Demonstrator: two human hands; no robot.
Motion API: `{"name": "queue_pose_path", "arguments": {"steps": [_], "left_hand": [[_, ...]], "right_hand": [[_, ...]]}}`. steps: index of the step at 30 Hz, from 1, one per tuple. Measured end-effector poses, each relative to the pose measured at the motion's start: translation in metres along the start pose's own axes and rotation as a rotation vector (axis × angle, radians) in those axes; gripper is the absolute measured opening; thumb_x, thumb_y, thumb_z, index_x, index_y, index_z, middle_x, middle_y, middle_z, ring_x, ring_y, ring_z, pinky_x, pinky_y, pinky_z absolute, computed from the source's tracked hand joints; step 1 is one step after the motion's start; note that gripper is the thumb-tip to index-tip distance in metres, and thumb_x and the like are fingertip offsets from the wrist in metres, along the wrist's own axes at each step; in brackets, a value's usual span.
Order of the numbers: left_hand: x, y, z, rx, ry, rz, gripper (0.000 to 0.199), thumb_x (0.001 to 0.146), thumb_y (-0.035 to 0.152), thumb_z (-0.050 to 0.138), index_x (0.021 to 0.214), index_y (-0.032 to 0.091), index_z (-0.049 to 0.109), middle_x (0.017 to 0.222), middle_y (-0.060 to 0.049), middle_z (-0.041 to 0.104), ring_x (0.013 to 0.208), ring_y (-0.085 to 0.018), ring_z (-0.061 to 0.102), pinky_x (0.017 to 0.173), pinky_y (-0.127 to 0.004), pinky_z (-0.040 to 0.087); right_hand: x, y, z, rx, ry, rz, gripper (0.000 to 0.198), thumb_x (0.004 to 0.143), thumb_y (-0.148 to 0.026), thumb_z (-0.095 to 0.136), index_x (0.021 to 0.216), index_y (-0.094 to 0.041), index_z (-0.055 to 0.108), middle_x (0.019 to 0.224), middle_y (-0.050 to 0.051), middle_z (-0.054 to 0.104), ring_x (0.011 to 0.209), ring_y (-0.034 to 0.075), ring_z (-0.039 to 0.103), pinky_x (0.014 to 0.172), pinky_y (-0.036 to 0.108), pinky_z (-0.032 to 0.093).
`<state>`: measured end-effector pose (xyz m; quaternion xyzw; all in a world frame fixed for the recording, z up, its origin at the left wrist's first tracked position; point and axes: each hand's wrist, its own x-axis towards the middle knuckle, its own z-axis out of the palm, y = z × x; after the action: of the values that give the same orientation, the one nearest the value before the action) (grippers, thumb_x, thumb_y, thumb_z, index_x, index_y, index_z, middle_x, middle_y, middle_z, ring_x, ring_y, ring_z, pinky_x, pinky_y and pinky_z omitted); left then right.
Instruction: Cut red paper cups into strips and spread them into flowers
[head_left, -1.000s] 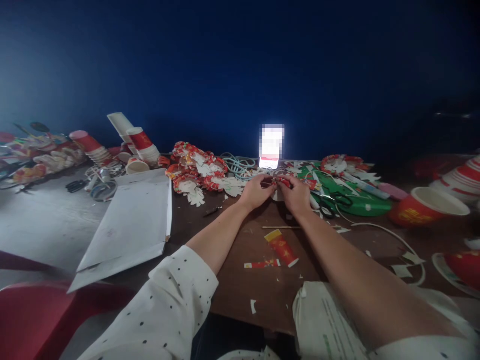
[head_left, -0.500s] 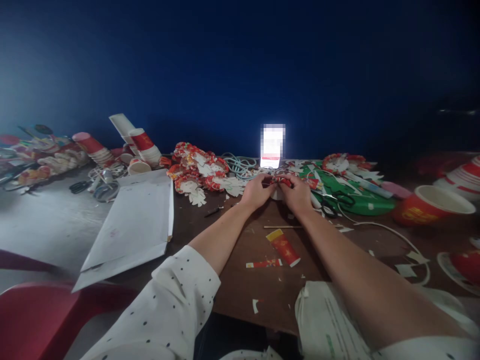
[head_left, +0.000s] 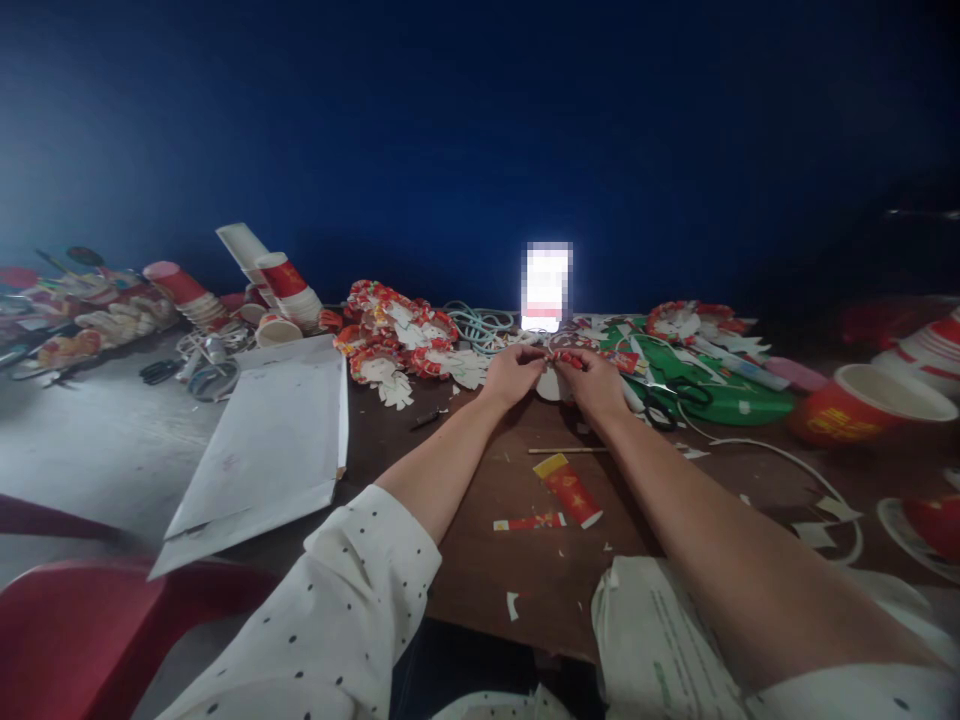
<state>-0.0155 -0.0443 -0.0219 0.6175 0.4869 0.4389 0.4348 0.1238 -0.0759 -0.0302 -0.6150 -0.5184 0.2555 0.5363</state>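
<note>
Evidently both hands are at work on one small red-and-white piece (head_left: 552, 384), held just above the table (head_left: 465, 575) with its pale part hanging between them. The left hand (head_left: 517, 376) pinches it from nine o'clock, the right hand (head_left: 598, 382) from three, fingers closed on it, though the exact fingertip contact is too small to make out. Taking that piece as the dial's centre, a lit screen (head_left: 545, 305) stands at twelve o'clock, and a heap of red-and-white cutouts (head_left: 397, 335) lies toward ten. At three are black-handled scissors (head_left: 694, 393) on a green sheet (head_left: 746, 408). Toward six lie a thin stick (head_left: 566, 450) and, nearer the body, a yellow-ended red paper piece (head_left: 574, 492) beside a narrow red strip (head_left: 529, 522).
</note>
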Motion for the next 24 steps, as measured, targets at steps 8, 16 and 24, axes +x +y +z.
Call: {"name": "queue_pose_path", "arguments": {"steps": [8, 16, 24], "left_hand": [[0.0015, -0.0005, -0.0002, -0.064, -0.041, -0.006, 0.021, 0.074, 0.017, 0.06, 0.093, 0.014, 0.069, 0.083, -0.004, 0.071, 0.062, -0.01, 0.061, 0.065, -0.024, 0.05], [0.0014, -0.0003, 0.0006, -0.087, -0.104, 0.078, 0.031, 0.072, 0.007, 0.058, 0.101, 0.013, 0.067, 0.096, -0.007, 0.073, 0.075, -0.012, 0.065, 0.074, -0.026, 0.052], [-0.0015, 0.0017, -0.0025, -0.013, -0.086, 0.153, 0.026, 0.074, 0.011, 0.06, 0.1, 0.012, 0.068, 0.098, -0.009, 0.073, 0.089, -0.016, 0.066, 0.085, -0.029, 0.05]], "right_hand": [[-0.0039, -0.0093, -0.0026, -0.05, -0.029, -0.009, 0.028, 0.074, -0.033, 0.064, 0.093, -0.015, 0.072, 0.084, 0.007, 0.074, 0.074, 0.02, 0.066, 0.067, 0.03, 0.052], [-0.0029, -0.0072, -0.0014, -0.086, -0.024, -0.011, 0.026, 0.075, -0.029, 0.062, 0.095, -0.017, 0.073, 0.087, 0.006, 0.074, 0.078, 0.02, 0.066, 0.073, 0.032, 0.052], [-0.0027, -0.0058, -0.0013, -0.078, -0.09, -0.07, 0.031, 0.073, -0.026, 0.062, 0.101, -0.017, 0.072, 0.091, 0.005, 0.073, 0.081, 0.019, 0.066, 0.076, 0.033, 0.052]]}}
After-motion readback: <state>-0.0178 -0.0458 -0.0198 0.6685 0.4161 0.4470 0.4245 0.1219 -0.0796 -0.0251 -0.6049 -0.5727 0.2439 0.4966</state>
